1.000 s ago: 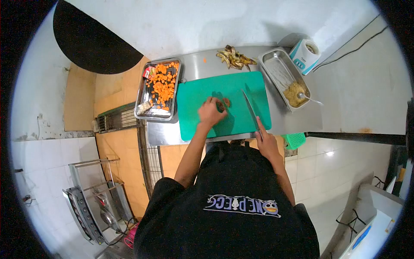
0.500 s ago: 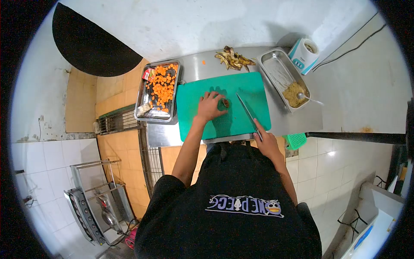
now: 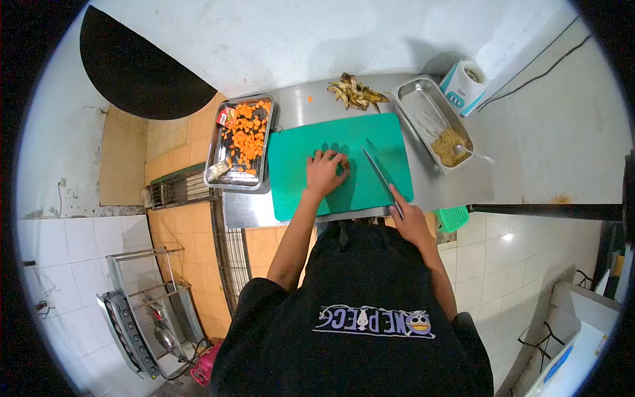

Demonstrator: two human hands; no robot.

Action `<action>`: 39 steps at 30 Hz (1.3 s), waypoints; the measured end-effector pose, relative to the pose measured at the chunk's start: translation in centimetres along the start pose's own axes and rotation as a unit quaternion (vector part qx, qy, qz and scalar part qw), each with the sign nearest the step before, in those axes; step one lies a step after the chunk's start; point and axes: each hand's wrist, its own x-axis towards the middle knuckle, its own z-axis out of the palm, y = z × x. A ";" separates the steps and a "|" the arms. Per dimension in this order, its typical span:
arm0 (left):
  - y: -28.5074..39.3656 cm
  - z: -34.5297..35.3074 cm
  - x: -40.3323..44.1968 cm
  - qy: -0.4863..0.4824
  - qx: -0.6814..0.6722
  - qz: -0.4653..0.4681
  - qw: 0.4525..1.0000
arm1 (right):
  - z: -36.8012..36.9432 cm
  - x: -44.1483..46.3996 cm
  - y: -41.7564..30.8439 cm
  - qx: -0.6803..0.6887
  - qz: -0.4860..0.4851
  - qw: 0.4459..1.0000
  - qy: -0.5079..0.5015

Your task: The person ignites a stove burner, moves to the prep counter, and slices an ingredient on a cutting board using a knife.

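Observation:
On the green cutting board (image 3: pixel 297 192), my left hand (image 3: pixel 324 173) has its fingers curled over a small brown piece of food (image 3: pixel 343 165). Most of that piece is hidden by the fingers, and its kind is not clear. My right hand (image 3: pixel 411 221) grips a knife (image 3: pixel 378 169) by its dark handle at the board's near right side. The long blade slants up and left over the board, apart from the left hand.
Left of the board stands a metal tray (image 3: pixel 263 149) with orange carrot pieces (image 3: pixel 250 139) and a red packet (image 3: pixel 227 117). Brownish peels (image 3: pixel 357 92) lie behind it. At right are a steel pan (image 3: pixel 413 109) with yellowish mash (image 3: pixel 450 144), a spoon (image 3: pixel 473 153) and a blue-white appliance (image 3: pixel 463 86).
My left hand's fingers have closed in over the brown piece, which showed more openly before. The right hand and knife have stayed almost in place.

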 end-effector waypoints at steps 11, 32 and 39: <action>0.9 0.7 -3.4 0.067 -0.001 0.001 0.998 | 0.0 0.2 -0.3 -0.034 -0.030 0.999 -0.019; 1.3 1.3 -2.2 0.144 -0.014 -0.023 0.989 | 1.6 0.0 -0.9 -0.066 -0.015 0.997 -0.034; 1.5 0.4 -1.8 0.095 -0.004 -0.036 0.995 | 2.9 1.8 -1.7 -0.081 -0.039 0.996 -0.009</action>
